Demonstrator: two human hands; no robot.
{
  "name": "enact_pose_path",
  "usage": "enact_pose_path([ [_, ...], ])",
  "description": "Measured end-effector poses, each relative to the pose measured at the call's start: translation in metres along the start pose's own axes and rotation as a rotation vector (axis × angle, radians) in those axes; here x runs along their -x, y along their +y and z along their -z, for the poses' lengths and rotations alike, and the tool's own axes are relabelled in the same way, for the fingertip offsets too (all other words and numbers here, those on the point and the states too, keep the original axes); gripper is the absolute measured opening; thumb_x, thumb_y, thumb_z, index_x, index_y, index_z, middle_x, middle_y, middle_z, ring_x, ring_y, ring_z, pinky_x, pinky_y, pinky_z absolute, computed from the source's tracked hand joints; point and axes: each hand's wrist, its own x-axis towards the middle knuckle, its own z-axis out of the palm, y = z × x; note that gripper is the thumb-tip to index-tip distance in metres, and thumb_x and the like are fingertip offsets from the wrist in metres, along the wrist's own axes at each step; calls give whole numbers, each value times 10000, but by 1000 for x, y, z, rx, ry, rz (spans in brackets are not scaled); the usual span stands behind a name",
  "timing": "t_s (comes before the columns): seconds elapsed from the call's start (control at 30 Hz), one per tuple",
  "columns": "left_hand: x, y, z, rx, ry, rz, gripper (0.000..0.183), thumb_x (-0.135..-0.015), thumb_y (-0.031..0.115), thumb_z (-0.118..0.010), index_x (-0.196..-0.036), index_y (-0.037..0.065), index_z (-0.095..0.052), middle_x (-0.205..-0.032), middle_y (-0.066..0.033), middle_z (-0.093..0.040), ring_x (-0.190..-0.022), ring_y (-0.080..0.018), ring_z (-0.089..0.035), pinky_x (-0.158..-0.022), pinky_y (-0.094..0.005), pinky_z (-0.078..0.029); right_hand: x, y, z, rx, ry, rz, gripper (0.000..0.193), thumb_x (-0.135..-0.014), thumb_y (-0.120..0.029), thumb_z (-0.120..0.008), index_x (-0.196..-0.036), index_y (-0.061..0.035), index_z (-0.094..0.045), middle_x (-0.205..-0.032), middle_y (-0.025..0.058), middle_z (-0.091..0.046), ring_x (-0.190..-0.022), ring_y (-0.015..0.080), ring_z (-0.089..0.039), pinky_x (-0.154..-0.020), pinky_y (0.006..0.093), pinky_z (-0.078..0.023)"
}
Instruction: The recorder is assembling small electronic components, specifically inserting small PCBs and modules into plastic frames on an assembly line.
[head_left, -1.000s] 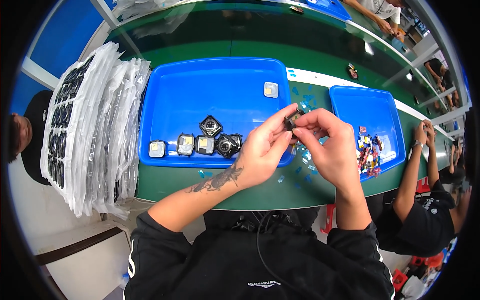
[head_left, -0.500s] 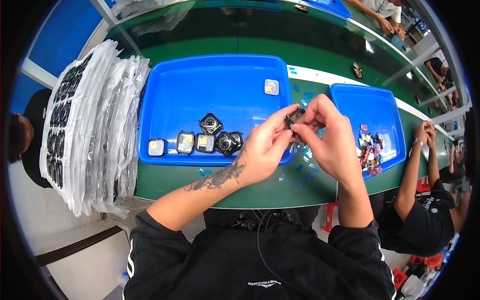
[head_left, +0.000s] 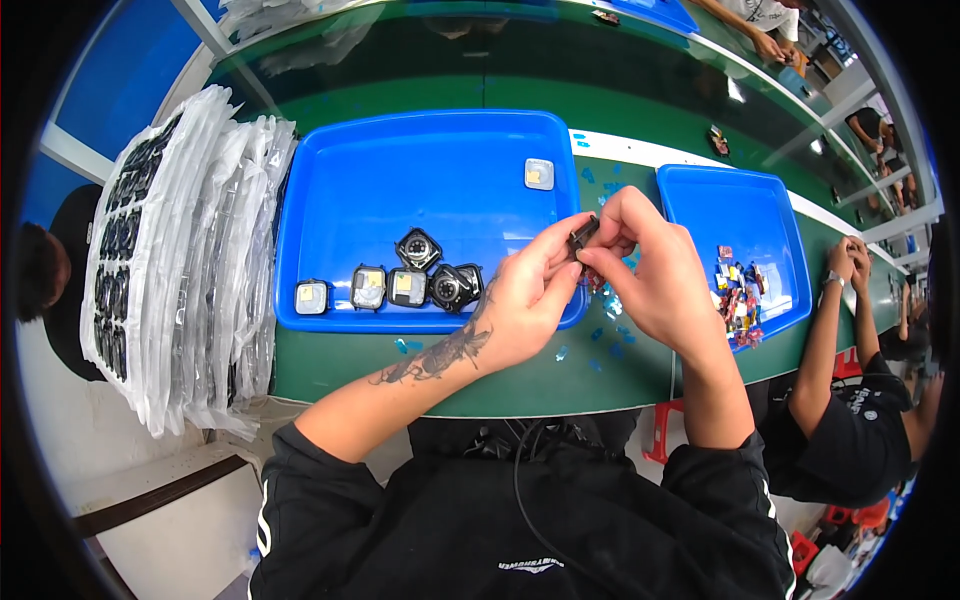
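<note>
Both my hands are up over the right edge of the big blue tray [head_left: 420, 160], pinching one small dark part [head_left: 583, 234] between them. My left hand [head_left: 525, 300] comes in from the lower left with the forearm angled up across the green surface [head_left: 560, 375], thumb and forefinger closed on the lower end of the part. My right hand [head_left: 650, 270] is curled over from the other side, fingertips closed on the upper end, wrist bent so the knuckles face up. So both are shut on that one piece, and it's off the surface, right above the tray's rim.

Counting what's in the big tray: a row of five small squarish modules [head_left: 405, 285] near the front wall, two of them dark and round-faced on the right end, plus one more dark one [head_left: 418, 247] sitting just behind the row. One pale square piece [head_left: 539, 174] lies alone near the far right corner.

To the right there's a second, smaller blue tray [head_left: 730, 215] with a heap of little multicoloured bits [head_left: 738, 295] at its near edge; too small to count. Blue scraps [head_left: 600, 330] are scattered on the surface between the trays.

On my left, a stack of clear plastic bags [head_left: 180, 260] stands on edge, with dark parts showing through them in rows.
</note>
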Motion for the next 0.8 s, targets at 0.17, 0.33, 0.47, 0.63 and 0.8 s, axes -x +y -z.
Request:
enact_pose_path([
  [0.17, 1, 1, 0, 43, 18, 49, 452, -965, -17, -415, -1405, -65, -321, -1314, -186, -525, -1200, -203, -536, -1008, -317, -436, 1, 3, 0, -4, 16, 13, 237, -794, 61, -657, -879, -7, -446, -739, 119, -570, -679, 284, -629, -616, 350, -502],
  [0.33, -1, 0, -1, 28, 9, 39, 453, -962, -20, -422, -1401, -73, -324, -1305, -187, -532, -1210, -204, -531, -1006, -314, -436, 2, 7, 0, 21, 5, 15, 246, -794, 55, -664, -872, -8, -441, -734, 115, -559, -661, 268, -611, -607, 344, -486],
  [0.47, -1, -3, 1, 29, 12, 19, 454, -960, -26, -417, -1401, -78, -321, -1311, -193, -527, -1209, -205, -533, -1011, -315, -433, -1, 8, -1, -5, 4, 49, 247, -792, 60, -666, -869, -8, -441, -731, 110, -553, -661, 264, -604, -604, 340, -480],
  [0.63, 0, -6, 1, 18, -18, 52, 474, -962, -45, -412, -1423, -65, -302, -1338, -156, -501, -1223, -179, -505, -1027, -294, -402, 1, 8, -1, -17, 22, 10, 256, -788, 74, -671, -865, -6, -440, -741, 97, -541, -677, 224, -609, -632, 325, -499],
  [0.8, 1, -6, 2, -38, -34, 60, 470, -965, -28, -424, -1421, -58, -313, -1323, -142, -509, -1195, -159, -520, -1001, -277, -411, 1, 5, -1, 14, 17, -26, 264, -782, 73, -678, -853, -9, -437, -731, 93, -535, -677, 210, -608, -631, 319, -502],
])
